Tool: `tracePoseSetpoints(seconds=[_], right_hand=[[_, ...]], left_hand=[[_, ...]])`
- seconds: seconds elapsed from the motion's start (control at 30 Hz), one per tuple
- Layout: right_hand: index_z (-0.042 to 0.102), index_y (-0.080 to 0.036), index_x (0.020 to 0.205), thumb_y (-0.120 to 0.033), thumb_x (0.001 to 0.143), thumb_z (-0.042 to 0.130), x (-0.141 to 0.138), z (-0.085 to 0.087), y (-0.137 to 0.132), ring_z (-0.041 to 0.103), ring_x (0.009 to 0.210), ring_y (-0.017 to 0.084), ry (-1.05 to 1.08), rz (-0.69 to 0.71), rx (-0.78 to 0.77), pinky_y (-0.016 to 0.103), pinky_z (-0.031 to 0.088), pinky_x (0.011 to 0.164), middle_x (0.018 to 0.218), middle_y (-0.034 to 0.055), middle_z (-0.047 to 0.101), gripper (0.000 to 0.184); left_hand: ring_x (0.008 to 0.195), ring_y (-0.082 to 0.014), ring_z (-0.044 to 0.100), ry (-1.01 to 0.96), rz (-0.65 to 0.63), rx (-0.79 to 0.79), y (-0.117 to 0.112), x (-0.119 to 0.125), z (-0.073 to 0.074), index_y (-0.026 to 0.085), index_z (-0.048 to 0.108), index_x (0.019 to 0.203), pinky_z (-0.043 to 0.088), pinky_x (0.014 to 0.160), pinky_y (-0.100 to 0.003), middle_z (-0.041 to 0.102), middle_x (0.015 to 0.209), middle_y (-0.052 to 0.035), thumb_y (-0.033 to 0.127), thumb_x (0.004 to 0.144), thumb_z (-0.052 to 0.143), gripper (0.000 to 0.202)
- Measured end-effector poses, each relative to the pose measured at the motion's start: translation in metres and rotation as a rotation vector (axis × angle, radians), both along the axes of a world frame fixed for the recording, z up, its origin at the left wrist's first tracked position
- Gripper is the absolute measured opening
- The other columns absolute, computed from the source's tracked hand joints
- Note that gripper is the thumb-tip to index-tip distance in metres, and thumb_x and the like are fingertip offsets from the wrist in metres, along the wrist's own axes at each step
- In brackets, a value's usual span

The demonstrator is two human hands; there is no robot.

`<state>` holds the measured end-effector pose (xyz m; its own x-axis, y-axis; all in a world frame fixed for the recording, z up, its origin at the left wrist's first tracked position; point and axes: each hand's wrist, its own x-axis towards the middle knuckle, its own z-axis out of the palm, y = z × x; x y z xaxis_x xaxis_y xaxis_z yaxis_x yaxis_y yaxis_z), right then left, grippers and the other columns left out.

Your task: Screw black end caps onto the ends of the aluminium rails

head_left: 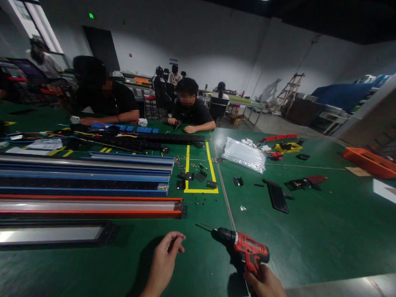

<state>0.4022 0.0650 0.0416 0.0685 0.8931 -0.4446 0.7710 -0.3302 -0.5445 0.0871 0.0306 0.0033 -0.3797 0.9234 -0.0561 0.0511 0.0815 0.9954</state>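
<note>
My right hand (266,285) grips the handle of a red and black cordless drill (251,248), whose long thin bit points left above the green table. Thumb and fingertips of my left hand (167,256) are pinched together to the left of the bit; whatever they may hold is too small to make out. Beyond that hand lies a long orange-edged profile (116,206) with a black end cap (184,211). Nearer to me on the left is a black-framed profile (50,235). Several tiny screws (200,199) lie scattered beyond the drill bit.
Blue and silver profiles (85,174) are stacked at the left. Black brackets (200,176) lie inside yellow tape (201,191). A plastic-wrapped bundle (244,155), a phone (277,197) and an orange tray (374,163) are farther right. Two people sit across the table (329,224).
</note>
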Motion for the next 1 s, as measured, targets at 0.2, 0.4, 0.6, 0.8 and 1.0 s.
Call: tracePoseSetpoints(seconds=[0.2, 0.4, 0.6, 0.8, 1.0], right_hand=[[0.064, -0.020, 0.091, -0.040, 0.073, 0.056, -0.020, 0.014, -0.030, 0.065, 0.077, 0.024, 0.130, -0.068, -0.051, 0.031, 0.045, 0.066, 0.078, 0.0037, 0.070, 0.029], [0.062, -0.018, 0.087, -0.036, 0.073, 0.056, -0.023, 0.027, -0.041, 0.061, 0.067, 0.020, 0.189, -0.060, -0.089, 0.028, 0.042, 0.060, 0.072, 0.0019, 0.066, 0.023], [0.060, -0.018, 0.091, -0.036, 0.075, 0.056, -0.020, 0.021, -0.043, 0.061, 0.070, 0.019, 0.198, -0.036, -0.090, 0.028, 0.042, 0.060, 0.075, 0.0017, 0.067, 0.024], [0.059, -0.019, 0.089, -0.035, 0.076, 0.056, -0.016, 0.014, -0.044, 0.061, 0.071, 0.019, 0.204, -0.026, -0.060, 0.027, 0.043, 0.062, 0.074, 0.0012, 0.066, 0.021], [0.059, -0.019, 0.092, -0.036, 0.077, 0.056, -0.017, 0.015, -0.044, 0.061, 0.066, 0.018, 0.230, -0.033, -0.102, 0.026, 0.042, 0.057, 0.072, 0.0004, 0.065, 0.023]], left_hand=[[0.069, -0.0171, 0.069, -0.088, -0.070, -0.042, 0.006, 0.011, -0.002, 0.017, 0.060, 0.096, 0.049, 0.057, -0.026, 0.069, 0.102, -0.0093, 0.051, 0.089, 0.052, 0.035], [0.066, -0.0184, 0.071, -0.198, -0.091, -0.068, 0.012, 0.019, -0.006, 0.016, 0.056, 0.096, 0.045, 0.051, -0.023, 0.068, 0.094, -0.0083, 0.049, 0.085, 0.057, 0.035], [0.068, -0.0194, 0.072, -0.307, -0.063, -0.067, 0.013, 0.025, -0.006, 0.015, 0.055, 0.097, 0.044, 0.051, -0.022, 0.068, 0.092, -0.0086, 0.047, 0.083, 0.059, 0.035], [0.062, -0.0169, 0.070, -0.312, -0.045, -0.077, 0.017, 0.025, -0.003, 0.014, 0.056, 0.095, 0.041, 0.049, -0.022, 0.068, 0.089, -0.0076, 0.049, 0.080, 0.061, 0.038], [0.065, -0.0175, 0.070, -0.320, -0.063, -0.091, 0.016, 0.024, -0.003, 0.015, 0.056, 0.094, 0.042, 0.051, -0.022, 0.069, 0.088, -0.0076, 0.048, 0.079, 0.062, 0.037]])
